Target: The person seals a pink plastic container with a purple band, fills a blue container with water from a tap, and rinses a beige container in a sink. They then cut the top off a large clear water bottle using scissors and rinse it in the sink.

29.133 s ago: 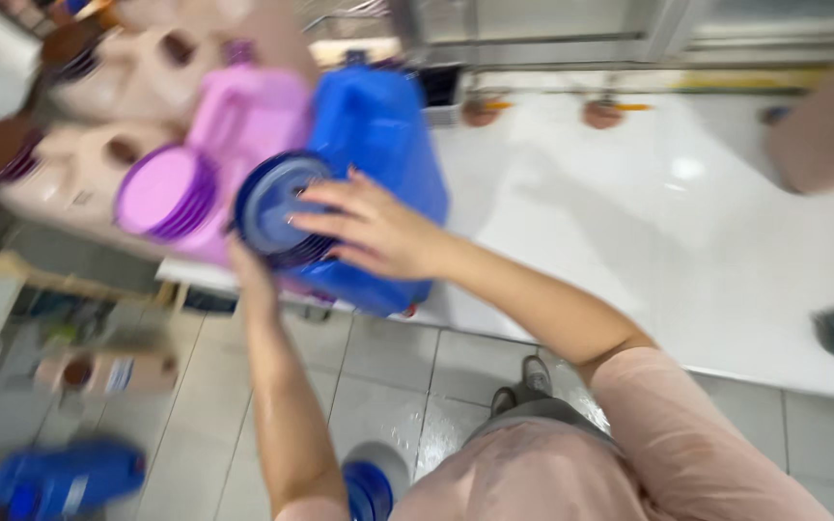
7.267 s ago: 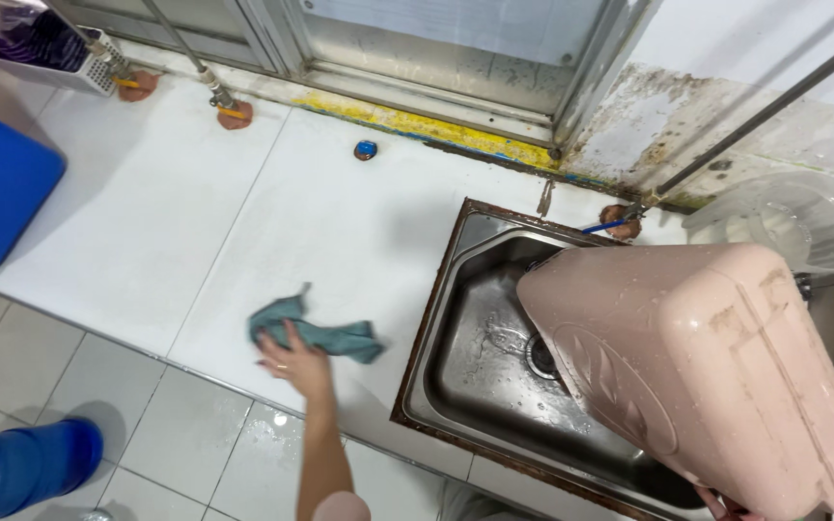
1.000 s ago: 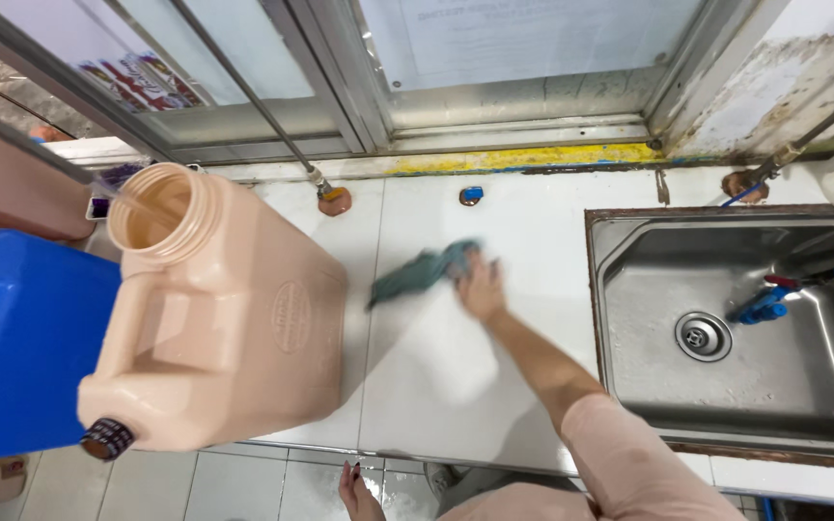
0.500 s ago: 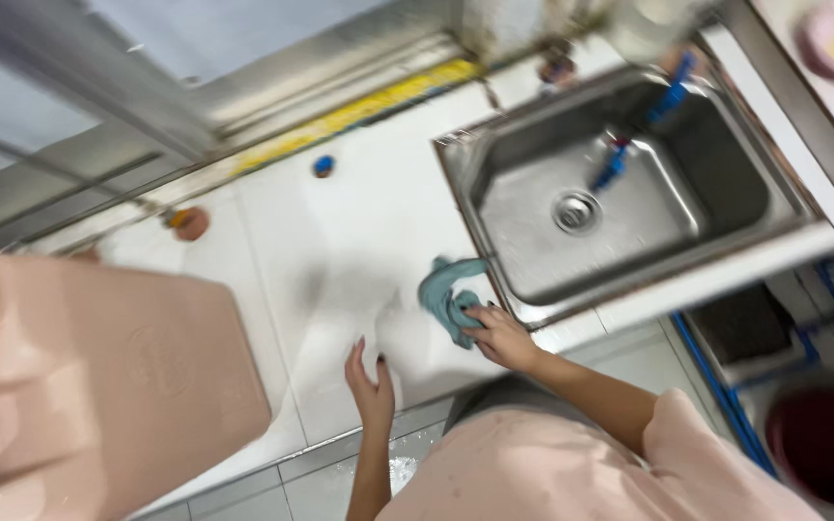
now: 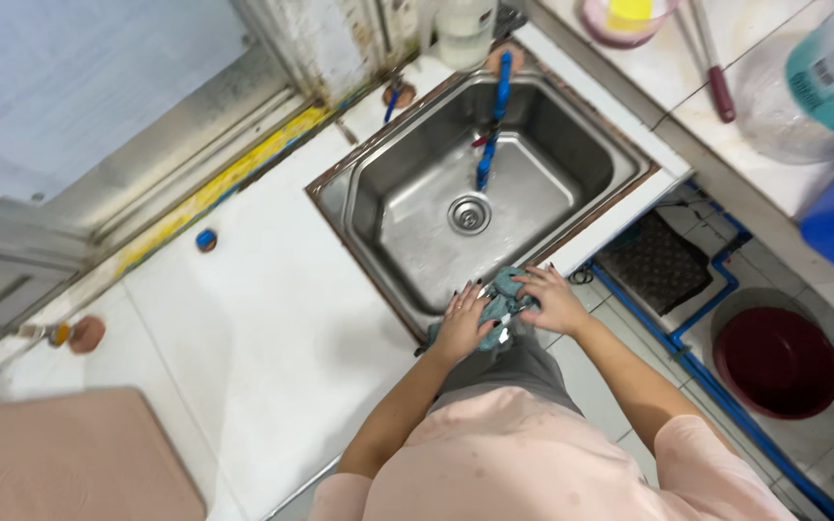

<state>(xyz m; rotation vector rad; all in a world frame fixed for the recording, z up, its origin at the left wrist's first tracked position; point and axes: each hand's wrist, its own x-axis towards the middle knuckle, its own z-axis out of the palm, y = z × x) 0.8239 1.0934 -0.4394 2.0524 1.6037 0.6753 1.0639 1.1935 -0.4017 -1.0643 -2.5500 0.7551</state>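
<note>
Together, both hands [image 5: 509, 314] around cloth [image 5: 500, 301]

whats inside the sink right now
The sink holds only its round drain and a wet sheen, with the blue tap above it. Both hands and the cloth cover its front rim.

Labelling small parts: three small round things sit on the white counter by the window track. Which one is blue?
The blue cap, lying on the white counter beside the yellow strip. The other two, at the far left and behind the sink, are brownish-orange.
</note>
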